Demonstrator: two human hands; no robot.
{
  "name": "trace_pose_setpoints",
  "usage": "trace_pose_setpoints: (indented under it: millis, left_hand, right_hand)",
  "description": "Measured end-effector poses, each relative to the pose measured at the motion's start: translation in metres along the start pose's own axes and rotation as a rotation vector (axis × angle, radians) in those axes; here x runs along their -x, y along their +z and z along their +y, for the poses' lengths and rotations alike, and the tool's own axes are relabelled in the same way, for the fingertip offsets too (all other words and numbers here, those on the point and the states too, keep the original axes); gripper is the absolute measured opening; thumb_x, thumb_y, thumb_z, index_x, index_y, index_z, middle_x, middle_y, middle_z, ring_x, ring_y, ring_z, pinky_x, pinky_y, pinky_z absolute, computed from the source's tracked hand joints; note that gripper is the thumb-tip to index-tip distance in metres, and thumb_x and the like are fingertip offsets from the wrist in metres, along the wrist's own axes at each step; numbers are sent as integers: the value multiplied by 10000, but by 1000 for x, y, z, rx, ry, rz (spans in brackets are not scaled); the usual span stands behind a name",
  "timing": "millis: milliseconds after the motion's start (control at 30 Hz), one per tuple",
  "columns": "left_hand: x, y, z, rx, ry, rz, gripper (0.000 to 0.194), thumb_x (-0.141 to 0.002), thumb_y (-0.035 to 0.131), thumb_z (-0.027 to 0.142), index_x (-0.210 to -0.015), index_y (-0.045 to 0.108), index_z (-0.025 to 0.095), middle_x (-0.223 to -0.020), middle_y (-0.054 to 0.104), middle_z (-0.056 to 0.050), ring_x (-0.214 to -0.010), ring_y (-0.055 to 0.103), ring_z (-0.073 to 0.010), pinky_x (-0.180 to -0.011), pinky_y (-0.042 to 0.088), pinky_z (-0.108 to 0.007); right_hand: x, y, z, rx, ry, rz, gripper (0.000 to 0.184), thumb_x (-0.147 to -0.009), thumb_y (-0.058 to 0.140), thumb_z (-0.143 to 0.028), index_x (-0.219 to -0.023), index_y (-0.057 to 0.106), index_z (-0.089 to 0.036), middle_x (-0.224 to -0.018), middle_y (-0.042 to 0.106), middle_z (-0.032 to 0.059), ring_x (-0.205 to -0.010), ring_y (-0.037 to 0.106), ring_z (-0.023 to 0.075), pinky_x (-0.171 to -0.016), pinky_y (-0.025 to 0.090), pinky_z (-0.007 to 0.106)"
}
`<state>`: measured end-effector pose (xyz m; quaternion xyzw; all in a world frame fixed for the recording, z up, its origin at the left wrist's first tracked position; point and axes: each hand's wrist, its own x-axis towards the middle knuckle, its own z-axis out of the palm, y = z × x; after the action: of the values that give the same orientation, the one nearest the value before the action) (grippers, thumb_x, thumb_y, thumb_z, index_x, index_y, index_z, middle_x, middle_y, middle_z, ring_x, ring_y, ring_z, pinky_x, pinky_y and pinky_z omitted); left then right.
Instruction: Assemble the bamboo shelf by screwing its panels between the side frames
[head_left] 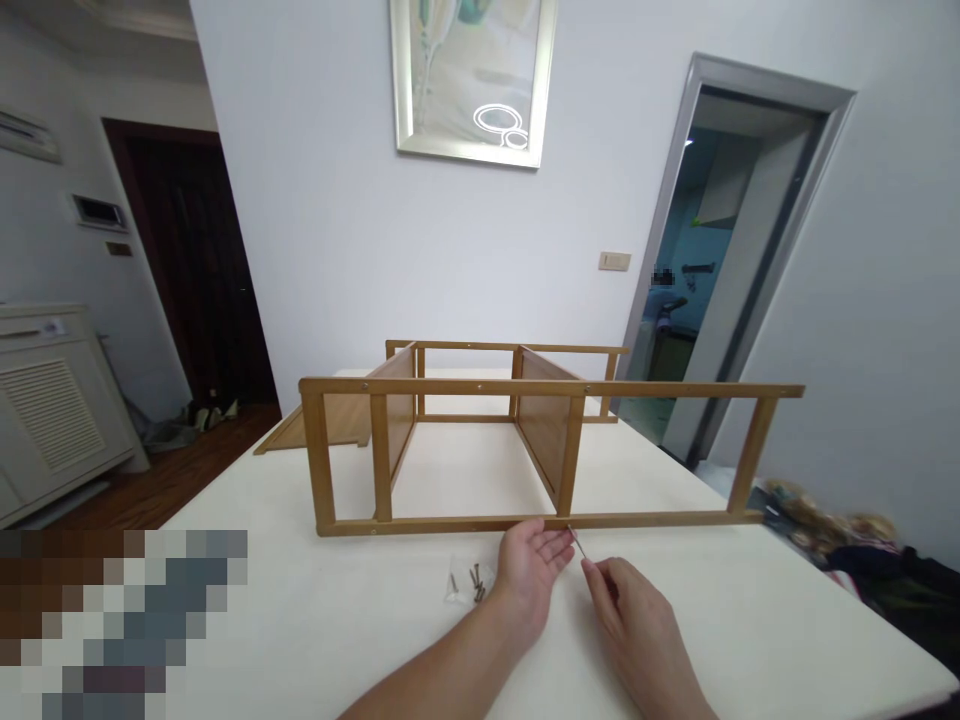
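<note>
Pale walls (322,220) surround a white counter (247,620), with a framed picture (472,80) and a switch plate (615,261) behind it, a dark door (187,260) and a slatted cabinet (60,400) at left, and an open doorway (712,220) at right. On the counter, a wooden shelf unit (480,386) lies on its long edge; its near rails and uprights partly screen two boards and the far side frame. A loose wooden panel (337,415) lies beyond its left end, partly hidden by the near uprights. The right hand (634,610) pinches a thin tool (578,545) whose tip reaches the near lower rail, close to the foot of an upright. Beside it, the left hand (531,575) is open, palm up, its fingers at the same rail; whether they press on it cannot be told. Screws (478,577) and a small clear bag (455,592) lie just left of this hand. Heaped clothes (885,560) lie past the counter's right edge.
</note>
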<state>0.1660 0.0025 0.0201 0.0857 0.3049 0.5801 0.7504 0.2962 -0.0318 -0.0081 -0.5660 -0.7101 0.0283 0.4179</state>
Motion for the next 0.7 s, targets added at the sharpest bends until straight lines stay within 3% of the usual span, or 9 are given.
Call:
trace_pose_setpoints:
  millis: [200,400,533,700]
  left_hand:
    - [-1,0,-1,-1,0,-1,104,-811,499,168,-761,571,113,-874,690,-191,-798,697,-228,-867,505,-357]
    - [-1,-2,-1,-18,7,-12,100,-817,504,168,-775,582,122,-849,706,-180,-823,698,-231,-851,516,-353]
    - [-2,-4,-2,-24,10,-21,86,-818,511,167,-775,578,134,-844,712,-175,-837,702,-235,-845,525,-357]
    - [-2,-4,-2,-17,15,-24,97,-825,505,152,-753,567,134,-871,712,-186,-807,705,-218,-843,534,-345]
  right_hand:
    - [-13,-10,-12,-341,361,-194,372,-831,510,-471,-570,558,-211,-558,605,26,-551,546,168,-517,385,266]
    - [-19,-17,-26,-880,754,-324,263,-753,587,-405,-653,603,-162,-542,516,-23,-384,286,55,-333,161,193]
    - [-18,-16,-28,-1079,815,-330,196,-715,632,-336,-695,616,-142,-624,555,-10,-392,315,38,-311,206,169]
    - [-16,-13,-27,-1118,774,-310,198,-725,631,-331,-709,613,-135,-632,565,-7,-386,357,37,-310,263,163]
